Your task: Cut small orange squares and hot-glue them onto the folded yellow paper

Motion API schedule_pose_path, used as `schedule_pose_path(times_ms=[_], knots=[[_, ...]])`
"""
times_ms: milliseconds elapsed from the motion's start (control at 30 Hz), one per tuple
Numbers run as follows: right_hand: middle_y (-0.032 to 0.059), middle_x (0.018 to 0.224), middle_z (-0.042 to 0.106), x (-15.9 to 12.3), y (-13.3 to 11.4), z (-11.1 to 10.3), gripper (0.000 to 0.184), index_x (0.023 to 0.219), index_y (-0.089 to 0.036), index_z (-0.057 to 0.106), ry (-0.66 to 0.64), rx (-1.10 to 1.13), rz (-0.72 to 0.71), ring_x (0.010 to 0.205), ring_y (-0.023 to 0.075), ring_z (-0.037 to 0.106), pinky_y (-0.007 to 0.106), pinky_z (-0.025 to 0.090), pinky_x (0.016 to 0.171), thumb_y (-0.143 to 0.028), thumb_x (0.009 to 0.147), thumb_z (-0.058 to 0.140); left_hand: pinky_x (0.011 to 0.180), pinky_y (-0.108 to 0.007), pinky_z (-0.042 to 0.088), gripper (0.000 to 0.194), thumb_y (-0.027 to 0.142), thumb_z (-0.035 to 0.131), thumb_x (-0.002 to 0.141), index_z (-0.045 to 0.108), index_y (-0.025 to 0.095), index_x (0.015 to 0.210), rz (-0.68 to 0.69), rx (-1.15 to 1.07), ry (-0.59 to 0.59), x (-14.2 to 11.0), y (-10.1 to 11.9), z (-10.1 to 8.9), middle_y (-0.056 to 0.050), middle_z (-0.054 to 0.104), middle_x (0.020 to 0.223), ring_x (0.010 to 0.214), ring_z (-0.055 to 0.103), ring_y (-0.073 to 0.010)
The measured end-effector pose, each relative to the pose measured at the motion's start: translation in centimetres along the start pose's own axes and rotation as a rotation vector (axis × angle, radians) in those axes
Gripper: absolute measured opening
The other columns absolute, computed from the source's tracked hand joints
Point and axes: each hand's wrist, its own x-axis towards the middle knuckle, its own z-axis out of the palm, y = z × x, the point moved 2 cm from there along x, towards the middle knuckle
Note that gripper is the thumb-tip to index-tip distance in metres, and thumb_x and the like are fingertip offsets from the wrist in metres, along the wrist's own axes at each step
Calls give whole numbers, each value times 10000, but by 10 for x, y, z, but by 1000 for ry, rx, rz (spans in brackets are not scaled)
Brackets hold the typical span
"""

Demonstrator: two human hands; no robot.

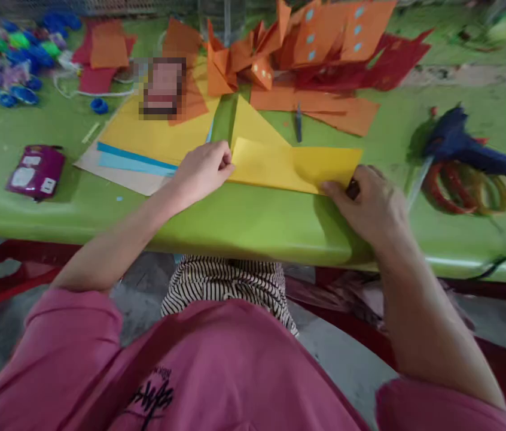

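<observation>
Folded yellow paper, smooth, triangular flap | left hand, right hand: both pinching its ends

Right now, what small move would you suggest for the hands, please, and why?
Perhaps lower the right end of the yellow paper onto the green table: the left hand pinches its other end, and shadow beneath the right hand suggests that end is raised.

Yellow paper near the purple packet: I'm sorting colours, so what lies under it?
Edges of a darker blue sheet, a light blue sheet and a pale sheet show under the yellow paper. The rest is covered; anything else there can't be seen.
</observation>
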Motion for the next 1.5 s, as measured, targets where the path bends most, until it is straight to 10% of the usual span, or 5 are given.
schedule_pose_path(times_ms=[167, 367, 867, 1033, 1500], knots=[[37, 754, 498, -3, 5, 5, 377, 713, -257, 368, 50, -12, -76, 620, 175, 403, 314, 271, 575, -541, 880, 551, 1060, -431, 464, 432, 125, 410, 977, 491, 174, 1398, 260, 77, 214, -12, 19, -9, -128, 618, 1341, 1219, 604, -250], [97, 835, 602, -2, 9, 8, 379, 858, -234, 542, 38, -66, -122, 680, 236, 519, 347, 333, 594, -599, 923, 465, 1188, -466, 358, 419, 199, 402, 1021, 517, 171, 1423, 706, 94, 98, -21, 47, 6, -105, 540, 1489, 1409, 466, -244], [120, 943, 687, 1, 8, 7, 521, 1295, -231, 521, 68, 15, -15, 768, 273, 630, 404, 439, 650, -612, 960, 400, 1150, -444, 418, 492, 356, 412, 1039, 519, 63, 1420, 650, 157, 10, -24, 45, 20, -175, 556, 1450, 1346, 542, -275], [138, 1151, 669, -18, 7, -3, 431, 1324, -287, 595, 345, 72, -199, 953, 306, 620, 477, 459, 789, -493, 990, 417, 1140, -440, 427, 476, 337, 405, 1041, 540, 53, 1399, 654, 179, 29, -25, 46, 21, -173, 574, 1432, 1335, 553, -275], [51, 1240, 729, -27, -8, 6, 499, 1292, -232, 664, 143, -126, -690, 1103, 274, 573, 421, 328, 904, -545, 1009, 397, 1145, -453, 412, 479, 331, 374, 1044, 530, 73, 1416, 644, 183, 22, -27, 47, 23, -173, 560, 1449, 1350, 536, -280]])
